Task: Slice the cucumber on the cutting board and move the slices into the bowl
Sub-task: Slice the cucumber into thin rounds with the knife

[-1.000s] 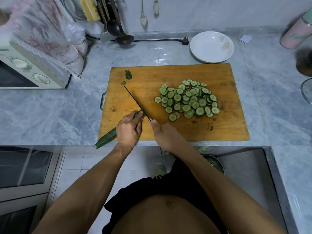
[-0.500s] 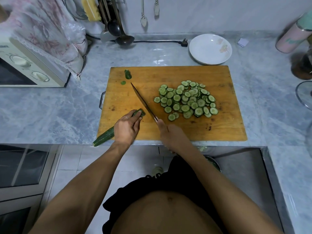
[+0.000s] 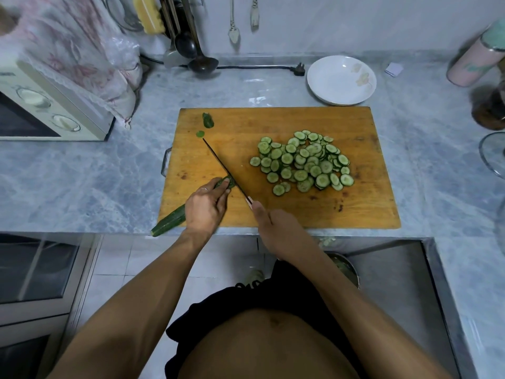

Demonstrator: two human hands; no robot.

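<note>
Step in hand: slicing, judged well along but not finished.

Long dark-green cucumber (image 3: 170, 223): lying slantwise across the near left corner of the rectangular wooden cutting board (image 3: 355, 212), its uncut tail overhanging the counter edge.

Left hand (image 3: 205, 205): curling over the cucumber, fingertips pressing near the cut end.

Right hand (image 3: 278, 231): gripping the handle of the thin dark-bladed knife (image 3: 222, 166), whose edge is lying against the cucumber's cut end.

Heap of round pale-centred cucumber slices (image 3: 303, 162): sitting right of centre on the board, apart from the blade.

Shallow white bowl with a faint flower print (image 3: 341, 80): standing on the grey marbled counter (image 3: 82, 181) just behind the board's far right corner, holding no slices.

Next move, as judged: feeding the cucumber rightward under the blade, keeping fingertips tucked.

Open room: bare board between the knife and the heap; the overhanging tail is risking a tip.
</note>
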